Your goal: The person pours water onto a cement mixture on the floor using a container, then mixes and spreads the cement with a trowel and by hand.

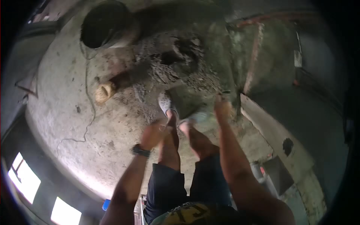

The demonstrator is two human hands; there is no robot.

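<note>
My left hand, with a dark band on its wrist, is over the floor beside my left shin. Motion blurs its fingers, so their pose cannot be made out. My right hand is stretched forward past my right foot and looks closed. A small dark object shows at its far end; its kind is unclear. Ahead of my feet lies a heap of grey, lumpy wet material, like mortar or mud, with a dark hollow in it. My left foot wears a light speckled clog; the right foot is blurred.
A dark drum or large bucket is at the far left. Nearer is a yellowish bag-like object. A thin cord or crack runs along the concrete floor at left. A low wall edge borders the right side.
</note>
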